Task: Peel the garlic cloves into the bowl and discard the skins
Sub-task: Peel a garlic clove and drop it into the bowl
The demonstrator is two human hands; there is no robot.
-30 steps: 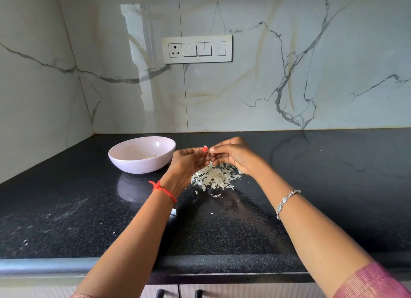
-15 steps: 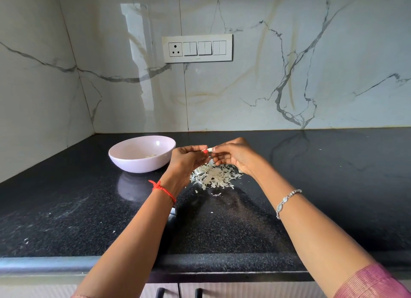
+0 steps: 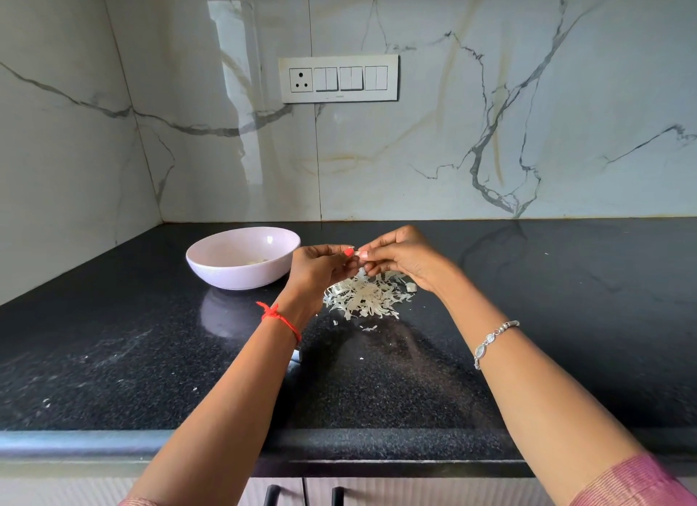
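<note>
Black stone bench (image 3: 113,354): left hand (image 3: 320,269) and right hand (image 3: 405,260) pinch small pale garlic clove (image 3: 357,254), right of pink round bowl (image 3: 234,275); left nearer.

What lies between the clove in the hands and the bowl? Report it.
Nothing visible. The left hand and right hand pinch the garlic clove above the pile of skins. The bowl stands open just left of the left hand, only bare countertop between. The skins lie below the hands, off that path.
</note>
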